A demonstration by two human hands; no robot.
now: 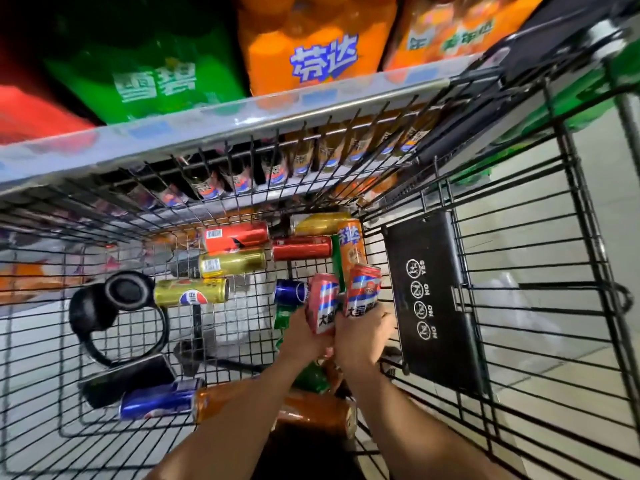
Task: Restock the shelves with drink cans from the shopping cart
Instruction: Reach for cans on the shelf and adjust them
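Both my hands are down inside the black wire shopping cart (519,393). My left hand (301,336) grips a pink can with blue and white stripes (322,299), held upright. My right hand (363,332) grips a red can of the same design (363,291) right beside it. Loose cans lie on the cart floor: two gold ones (232,263) (192,294), red ones (301,247), an orange Fanta can (351,242), blue ones (156,400) and a green one (311,377) under my wrists.
Black headphones (110,303) and a dark phone-like slab (128,377) lie at the cart's left. A shelf edge (242,116) runs above the cart, with green (149,67) and orange (311,46) bottle packs on it and bottles below. A black child-seat flap (436,299) stands at right.
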